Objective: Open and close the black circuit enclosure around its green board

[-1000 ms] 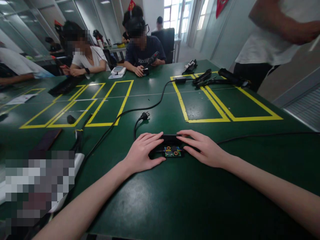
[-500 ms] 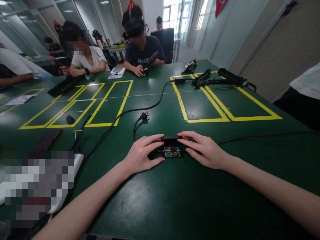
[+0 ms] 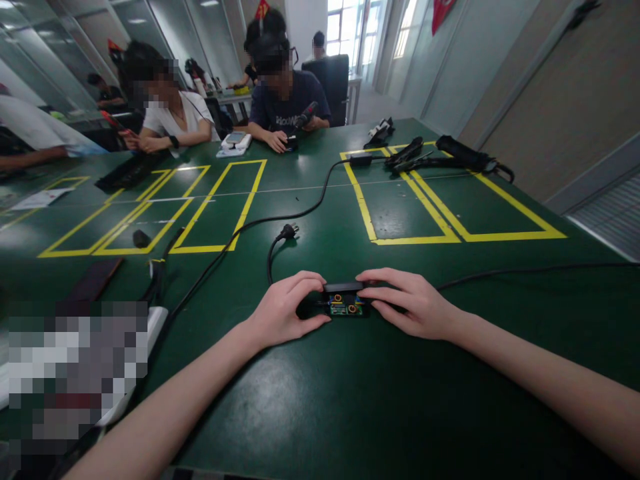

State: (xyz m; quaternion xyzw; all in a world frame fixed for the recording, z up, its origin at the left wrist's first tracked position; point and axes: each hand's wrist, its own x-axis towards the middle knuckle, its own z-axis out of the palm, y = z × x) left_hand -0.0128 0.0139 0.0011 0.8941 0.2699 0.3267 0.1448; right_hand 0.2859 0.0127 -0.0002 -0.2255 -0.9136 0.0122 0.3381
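"Grip first: what is in it?"

"A slim black cover (image 3: 343,288), held between both sets of fingertips. The left hand (image 3: 286,308) has fingers on the cover's left end, its thumb lower, by the near left corner of a circuit board (image 3: 345,307). The right hand (image 3: 415,303) has fingertips at the right end, palm turned inward."

"And where is that board?"

"Between the hands, on the green table (image 3: 350,413), just on the near side of the cover. It faces up, with two copper-coloured rings showing."

"Does the cover touch what lies under it?"

"I cannot tell; it sits along the board's far edge."

"What is just beyond?"

"A black plug (image 3: 289,231) on a cord that runs down behind the left hand. Another black cable (image 3: 510,271) leads off to the right from behind the right hand."

"Further out?"

"Yellow tape (image 3: 415,241) marks rectangles on the table. A longer black cord (image 3: 280,219) crosses toward black gear (image 3: 460,153) at the far right. Across the table, a person in a dark shirt (image 3: 295,93) holds a dark tool (image 3: 306,116)."
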